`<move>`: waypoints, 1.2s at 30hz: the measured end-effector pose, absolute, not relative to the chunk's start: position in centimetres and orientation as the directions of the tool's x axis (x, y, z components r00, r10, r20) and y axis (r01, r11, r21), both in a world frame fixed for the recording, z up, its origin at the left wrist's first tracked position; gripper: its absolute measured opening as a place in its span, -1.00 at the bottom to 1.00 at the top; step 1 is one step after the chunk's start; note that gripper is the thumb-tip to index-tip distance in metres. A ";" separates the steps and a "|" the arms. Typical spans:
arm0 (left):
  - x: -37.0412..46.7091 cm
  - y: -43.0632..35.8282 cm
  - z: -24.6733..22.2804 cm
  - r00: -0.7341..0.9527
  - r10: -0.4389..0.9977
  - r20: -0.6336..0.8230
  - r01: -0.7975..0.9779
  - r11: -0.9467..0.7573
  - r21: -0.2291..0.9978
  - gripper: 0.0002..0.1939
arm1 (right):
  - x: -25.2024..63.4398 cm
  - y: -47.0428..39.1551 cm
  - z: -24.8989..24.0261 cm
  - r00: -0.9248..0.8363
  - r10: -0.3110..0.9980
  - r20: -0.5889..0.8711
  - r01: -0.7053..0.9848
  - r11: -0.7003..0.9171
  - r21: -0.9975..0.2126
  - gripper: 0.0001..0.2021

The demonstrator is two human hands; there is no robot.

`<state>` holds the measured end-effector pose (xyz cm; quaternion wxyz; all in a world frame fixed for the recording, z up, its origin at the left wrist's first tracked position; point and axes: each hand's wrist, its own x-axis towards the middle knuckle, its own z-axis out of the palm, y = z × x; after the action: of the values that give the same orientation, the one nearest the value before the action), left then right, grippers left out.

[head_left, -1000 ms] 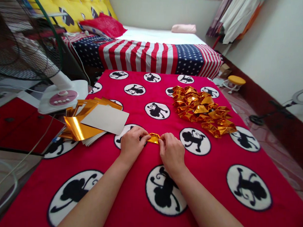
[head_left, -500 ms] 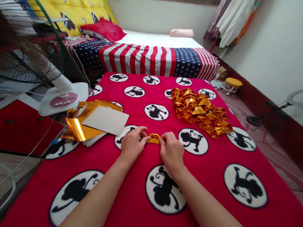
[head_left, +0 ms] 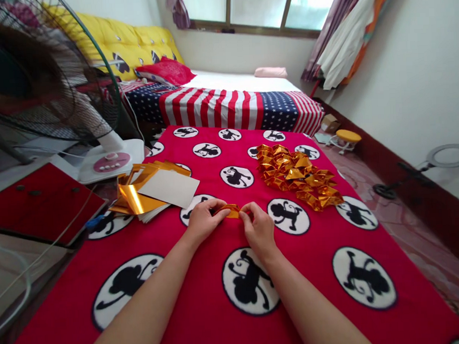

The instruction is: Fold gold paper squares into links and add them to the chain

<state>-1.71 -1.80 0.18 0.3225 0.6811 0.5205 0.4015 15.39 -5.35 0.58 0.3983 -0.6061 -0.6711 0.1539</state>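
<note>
A small folded piece of gold foil paper (head_left: 233, 212) is held between my two hands, low over the red cloth. My left hand (head_left: 204, 220) grips its left end, thumb on the near side. At its right end, my right hand (head_left: 257, 226) pinches the foil between thumb and fingers. To the left lies a loose stack of gold and white sheets (head_left: 170, 186), a pale side facing up on top. Several folded gold foil pieces (head_left: 290, 172) sit in a cluster to the right, beyond my right hand.
The red cloth (head_left: 305, 290) with monkey prints covers the surface. A fan (head_left: 110, 153) stands at the left beside a red panel (head_left: 38, 198). Behind is a bed (head_left: 227, 107); a yellow stool (head_left: 347, 136) and a ring-light stand (head_left: 427, 165) are at the right.
The camera view has tilted up, showing more of the window. My right fingers have shifted slightly on the foil's right end, and the foil's far edge looks more raised near my left hand.
</note>
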 end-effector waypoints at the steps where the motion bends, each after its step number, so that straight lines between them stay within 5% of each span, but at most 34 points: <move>1: -1.7 -1.8 0.2 0.145 0.969 0.201 0.419 -0.245 0.874 -0.78 | 15.4 -5.4 0.6 0.045 0.931 0.361 0.680 0.236 -0.694 -0.91; 19: -2.0 -1.9 0.2 0.102 0.985 0.138 0.006 -0.140 0.990 -0.63 | 15.5 -4.9 0.4 0.036 0.962 0.270 0.268 0.251 -0.930 -0.87; 23: -1.9 -2.2 0.5 0.177 0.976 0.130 0.005 -0.133 0.991 -0.47 | 15.7 -4.9 0.1 0.022 0.970 0.243 0.228 0.231 -0.946 -0.87; 28: -1.7 -2.3 0.4 0.188 0.969 0.158 0.034 -0.168 0.985 -0.65 | 15.7 -4.8 -0.1 0.040 0.964 0.262 0.189 0.250 -0.950 -0.89; 36: -1.8 -3.2 0.3 0.260 0.953 0.154 0.039 -0.169 0.985 -0.54 | 15.8 -4.8 0.5 0.014 0.982 0.189 0.047 0.188 -0.981 -0.80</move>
<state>-1.77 -3.15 0.32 0.5023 0.6145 0.4037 0.4550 15.80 -4.79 0.53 0.5382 -0.4662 -0.5516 0.4345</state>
